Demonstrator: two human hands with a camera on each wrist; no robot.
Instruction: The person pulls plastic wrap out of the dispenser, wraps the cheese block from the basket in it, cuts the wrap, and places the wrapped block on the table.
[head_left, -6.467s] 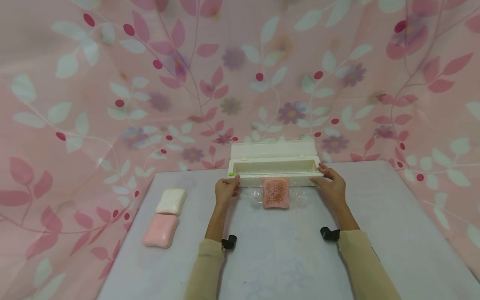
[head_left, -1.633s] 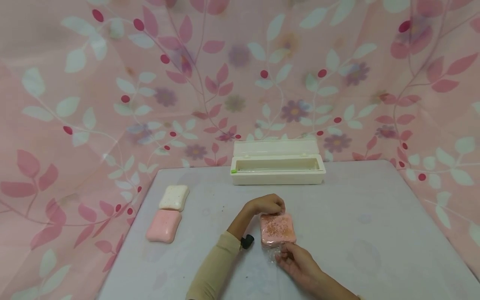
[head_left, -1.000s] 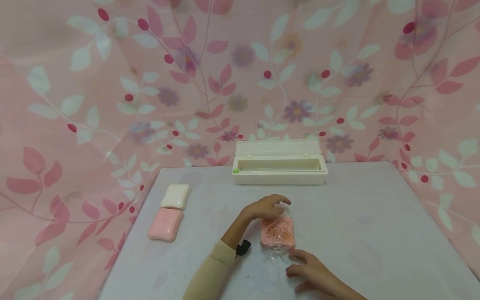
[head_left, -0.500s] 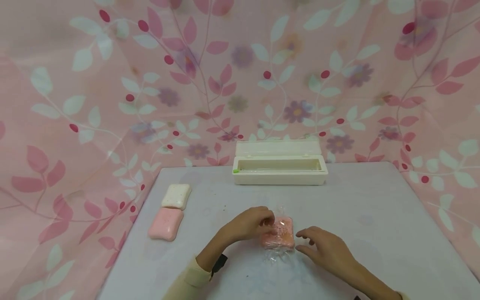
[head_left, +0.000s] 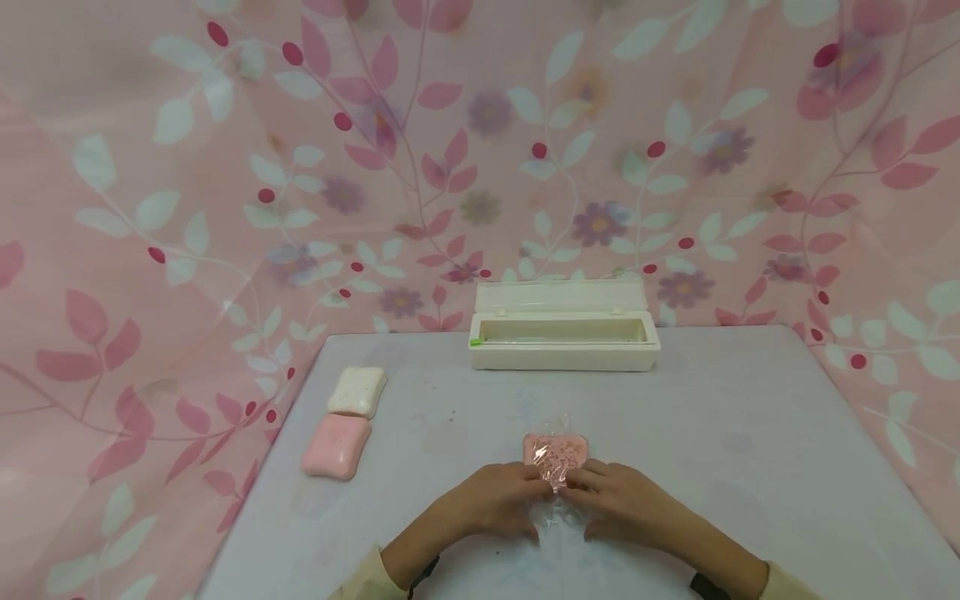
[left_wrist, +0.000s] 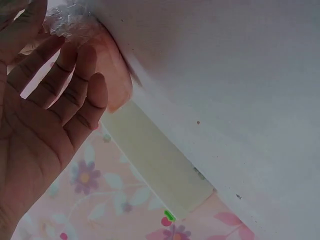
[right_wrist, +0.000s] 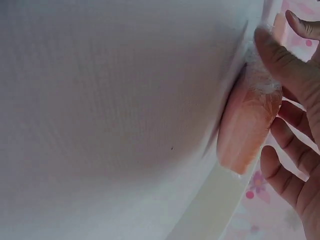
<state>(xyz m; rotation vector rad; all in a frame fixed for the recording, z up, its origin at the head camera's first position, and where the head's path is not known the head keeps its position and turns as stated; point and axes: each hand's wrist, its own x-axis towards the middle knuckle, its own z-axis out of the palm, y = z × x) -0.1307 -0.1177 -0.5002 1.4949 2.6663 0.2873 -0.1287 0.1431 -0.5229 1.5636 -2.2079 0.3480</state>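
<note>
A pink bar of soap [head_left: 567, 451] with brown specks lies on the table under shiny clear cling film [right_wrist: 264, 82]. Crinkled film ends stick out at its far and near sides. My left hand [head_left: 501, 498] rests its fingers on the soap's near left part, its thumb apart from them. From the right, my right hand [head_left: 624, 505] touches the near top of the wrapped soap, its thumb low by the loose film. Both wrist views show the fingers fairly straight beside the soap's edge.
A cream cling film dispenser [head_left: 564, 358] stands at the table's back with its lid up and a green tab at left. A white soap bar [head_left: 357, 392] and a pink soap bar [head_left: 337, 447] lie at the left. A floral curtain [head_left: 480, 167] hangs behind.
Earlier both hands were at the dispenser with the soap before it. Since then the soap has come nearer in its film, and both hands have moved to its near side.
</note>
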